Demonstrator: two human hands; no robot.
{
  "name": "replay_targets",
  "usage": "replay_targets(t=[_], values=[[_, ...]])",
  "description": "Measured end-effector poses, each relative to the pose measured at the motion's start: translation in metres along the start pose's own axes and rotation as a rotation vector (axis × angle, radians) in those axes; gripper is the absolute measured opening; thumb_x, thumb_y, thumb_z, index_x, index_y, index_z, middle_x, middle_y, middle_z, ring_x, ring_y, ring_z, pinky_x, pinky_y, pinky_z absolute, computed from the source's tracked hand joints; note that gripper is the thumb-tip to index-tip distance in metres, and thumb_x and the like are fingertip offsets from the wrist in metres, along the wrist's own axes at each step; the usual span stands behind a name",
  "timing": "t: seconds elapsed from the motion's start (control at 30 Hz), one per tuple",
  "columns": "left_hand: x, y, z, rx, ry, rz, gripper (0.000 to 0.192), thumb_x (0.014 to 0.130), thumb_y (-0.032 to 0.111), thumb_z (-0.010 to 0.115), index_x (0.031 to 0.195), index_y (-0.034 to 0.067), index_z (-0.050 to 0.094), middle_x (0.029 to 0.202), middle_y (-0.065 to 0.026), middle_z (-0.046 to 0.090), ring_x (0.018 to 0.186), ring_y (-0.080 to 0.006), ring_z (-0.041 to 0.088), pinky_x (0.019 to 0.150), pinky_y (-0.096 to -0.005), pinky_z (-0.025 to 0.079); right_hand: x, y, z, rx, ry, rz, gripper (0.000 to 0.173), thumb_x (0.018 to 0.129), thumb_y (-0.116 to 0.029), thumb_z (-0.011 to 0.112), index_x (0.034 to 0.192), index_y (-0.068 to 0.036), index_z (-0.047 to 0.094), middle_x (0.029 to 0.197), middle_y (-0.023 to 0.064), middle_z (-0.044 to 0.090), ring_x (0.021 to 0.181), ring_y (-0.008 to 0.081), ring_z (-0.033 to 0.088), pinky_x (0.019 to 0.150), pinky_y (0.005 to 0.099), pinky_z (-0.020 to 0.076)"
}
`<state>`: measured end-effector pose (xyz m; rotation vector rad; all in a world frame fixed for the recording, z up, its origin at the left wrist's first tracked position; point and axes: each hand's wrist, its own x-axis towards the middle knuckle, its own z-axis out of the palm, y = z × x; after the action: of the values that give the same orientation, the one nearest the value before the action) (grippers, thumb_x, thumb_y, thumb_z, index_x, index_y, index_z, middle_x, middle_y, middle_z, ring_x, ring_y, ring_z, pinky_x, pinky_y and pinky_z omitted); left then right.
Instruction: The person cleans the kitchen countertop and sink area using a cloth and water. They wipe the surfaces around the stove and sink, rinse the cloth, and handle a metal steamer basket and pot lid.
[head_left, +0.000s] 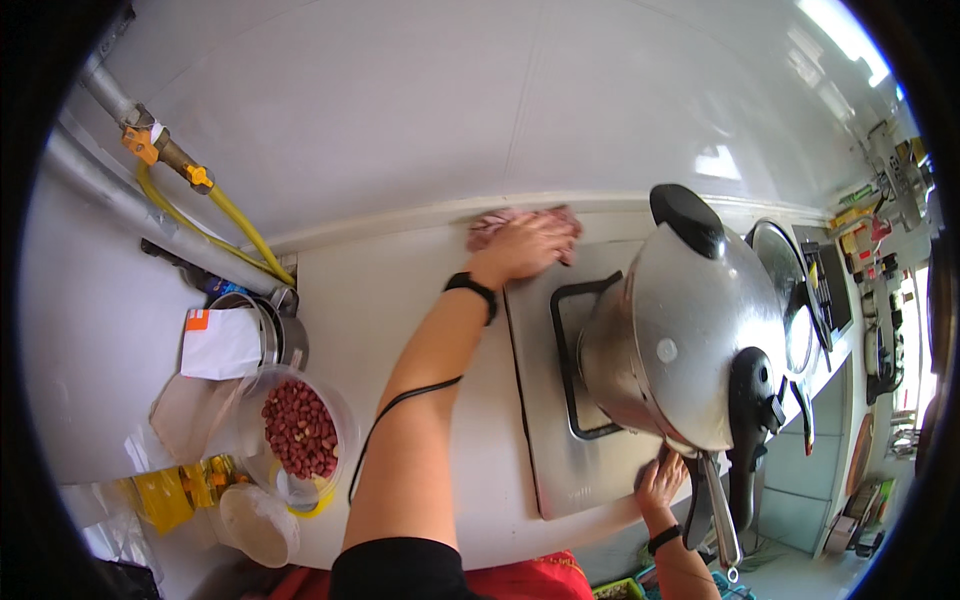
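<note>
My left hand presses on a crumpled reddish-brown cloth at the back of the counter, beside the stove's rear left corner. Its fingers lie over the cloth and look slightly blurred. My right hand rests at the front edge of the steel gas stove, fingers stretched out below the pot, partly in its shade. A large aluminium pressure cooker with black handles stands on the black pan support. The cooker hides much of the stove's right side.
On the left stand a clear plastic tub of red-skinned peanuts, steel pots, a white packet and a whitish bowl. A yellow gas hose runs down the wall. A glass-lidded pan sits right of the cooker.
</note>
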<state>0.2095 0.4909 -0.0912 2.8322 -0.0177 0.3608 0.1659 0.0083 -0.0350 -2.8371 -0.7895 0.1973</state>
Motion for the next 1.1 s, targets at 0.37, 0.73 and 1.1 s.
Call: replay_targets(t=[0.37, 0.73, 1.1], values=[[-0.114, 0.068, -0.014, 0.006, 0.180, -0.602, 0.052, 0.092, 0.036, 0.048, 0.140, 0.018, 0.043, 0.148, -0.0015, 0.039, 0.138, -0.0258, 0.029, 0.112, -0.0481, 0.018, -0.001, 0.035, 0.024, 0.000, -0.013, -0.112, 0.056, 0.094, -0.021, 0.038, 0.140, 0.009, 0.029, 0.141, 0.0295, 0.035, 0.130, 0.0421, 0.034, 0.109, 0.0419, 0.0271], [-0.283, 0.352, -0.009, -0.069, -0.166, -0.555, 0.048, 0.092, 0.028, 0.051, 0.137, 0.012, 0.049, 0.155, 0.0000, 0.026, 0.143, -0.0267, 0.018, 0.114, -0.0484, 0.014, 0.016, 0.072, 0.081, 0.026, 0.229, -0.208, 0.075, 0.079, -0.032, 0.063, 0.146, -0.017, 0.032, 0.148, 0.0122, 0.034, 0.132, 0.0318, 0.037, 0.107, 0.0461, 0.0265], [-0.301, 0.417, 0.017, -0.062, 0.350, -0.618, 0.023, 0.085, 0.023, 0.062, 0.104, 0.013, 0.071, 0.124, 0.0008, 0.062, 0.123, -0.0258, 0.047, 0.106, -0.0424, 0.030, 0.007, 0.036, 0.027, 0.122, 0.353, -0.247, 0.062, 0.083, -0.034, 0.051, 0.139, -0.011, 0.040, 0.137, 0.0150, 0.044, 0.133, 0.0346, 0.032, 0.113, 0.0501, 0.0144]])
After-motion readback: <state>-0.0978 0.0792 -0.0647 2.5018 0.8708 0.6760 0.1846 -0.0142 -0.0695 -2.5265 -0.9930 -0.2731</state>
